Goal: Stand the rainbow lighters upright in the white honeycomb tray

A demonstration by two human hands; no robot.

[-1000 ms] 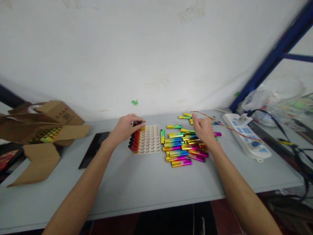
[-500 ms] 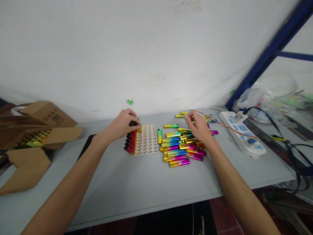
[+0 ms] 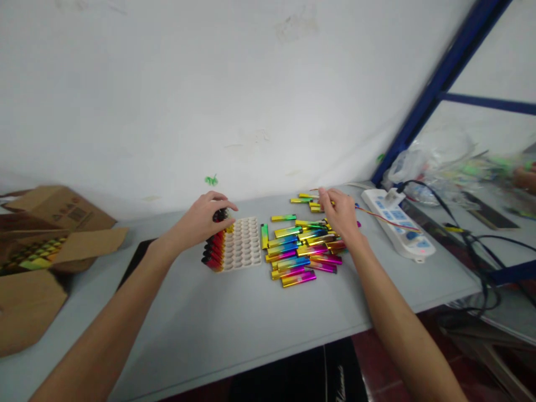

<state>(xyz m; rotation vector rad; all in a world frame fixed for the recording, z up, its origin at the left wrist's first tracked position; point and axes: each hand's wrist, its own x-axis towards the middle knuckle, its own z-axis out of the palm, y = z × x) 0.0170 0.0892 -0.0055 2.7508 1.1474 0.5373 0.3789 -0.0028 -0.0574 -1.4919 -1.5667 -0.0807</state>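
My left hand (image 3: 205, 218) hovers over the back left of a white tray (image 3: 247, 245) with rows of round holes. Its thumb and forefinger are apart, beside the black tops of lighters. Upright lighters (image 3: 215, 251) with red-to-yellow bodies fill the tray's left side; my fingers partly hide the back ones. My right hand (image 3: 338, 211) is at the back of a heap of shiny multicoloured lighters (image 3: 297, 251) lying on the table. Its fingers are curled towards the thumb, and what they hold is hidden. A thin red-and-yellow wire (image 3: 389, 221) runs behind that hand.
A white power strip (image 3: 397, 226) with a plug and black cables lies at the right. To the left stands an open cardboard box (image 3: 79, 209) containing lighters, its flaps spread. A blue frame (image 3: 422, 111) rises beyond the strip, with plastic bags (image 3: 408, 167) behind it.
The view has shifted, moving the whole scene leftward. My left thumb and forefinger have parted over the tray. My right hand stays at the back of the heap.
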